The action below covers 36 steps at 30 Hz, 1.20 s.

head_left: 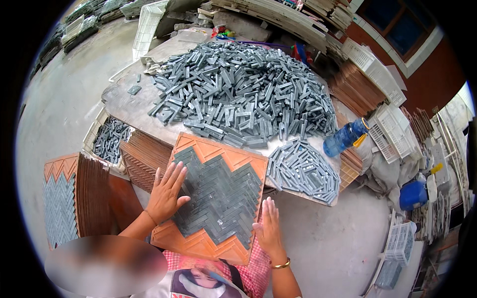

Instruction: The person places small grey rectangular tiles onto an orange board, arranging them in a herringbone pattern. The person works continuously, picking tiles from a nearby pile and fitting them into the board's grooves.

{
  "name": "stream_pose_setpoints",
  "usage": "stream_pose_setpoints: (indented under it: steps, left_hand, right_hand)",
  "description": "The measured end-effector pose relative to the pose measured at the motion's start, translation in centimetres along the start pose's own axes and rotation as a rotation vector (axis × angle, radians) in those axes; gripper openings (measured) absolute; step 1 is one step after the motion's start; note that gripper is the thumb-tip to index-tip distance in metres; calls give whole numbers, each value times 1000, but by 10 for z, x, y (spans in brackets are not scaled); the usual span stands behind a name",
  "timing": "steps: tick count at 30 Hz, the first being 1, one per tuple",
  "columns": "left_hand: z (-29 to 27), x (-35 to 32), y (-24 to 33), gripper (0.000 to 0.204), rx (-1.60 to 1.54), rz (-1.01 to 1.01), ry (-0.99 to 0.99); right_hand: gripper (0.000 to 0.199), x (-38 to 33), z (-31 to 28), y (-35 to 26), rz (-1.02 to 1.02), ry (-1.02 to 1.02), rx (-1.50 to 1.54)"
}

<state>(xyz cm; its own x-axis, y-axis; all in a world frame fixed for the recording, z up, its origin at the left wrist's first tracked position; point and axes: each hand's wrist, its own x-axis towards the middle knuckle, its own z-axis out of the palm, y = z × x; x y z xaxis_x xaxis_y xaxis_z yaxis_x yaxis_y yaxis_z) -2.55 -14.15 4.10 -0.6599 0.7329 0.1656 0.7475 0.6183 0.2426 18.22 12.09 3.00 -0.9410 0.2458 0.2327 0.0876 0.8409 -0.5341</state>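
Observation:
An orange herringbone mould tray (218, 243) lies tilted in front of me, its near edge over my lap. Grey stone strips (218, 198) fill its middle in a zigzag pattern; the orange grooves at its far and near ends hold none. My left hand (166, 196) lies flat at the tray's left side, fingers stretched out over its edge. Beside the right edge is my right hand (269, 229), fingers straight and together, palm toward the tray, a gold bangle on the wrist. Whether it touches the edge I cannot tell. Neither hand grips anything.
Beyond the tray, a big heap of loose grey strips (243, 89) covers the table (124, 107). Flat strips (303, 171) lie at the right corner, near a blue bottle (345, 136). At left stand a crate of strips (89, 136) and stacked mould trays (94, 198).

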Motion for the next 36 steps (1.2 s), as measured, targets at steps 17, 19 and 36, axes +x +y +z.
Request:
stream_pose_setpoints:
  steps: [17,19,36]
  left_hand:
    - [13,-110,-19,80,-205,-91,-113]
    - [19,-124,-12,80,-237,-65,-159]
    - [25,-94,-29,39,-967,-658,-68]
  right_hand:
    - [58,-65,5,-14,309,104,187]
    - [55,-71,12,-9,335,114,218]
    - [41,-61,24,-15,287,289,-51]
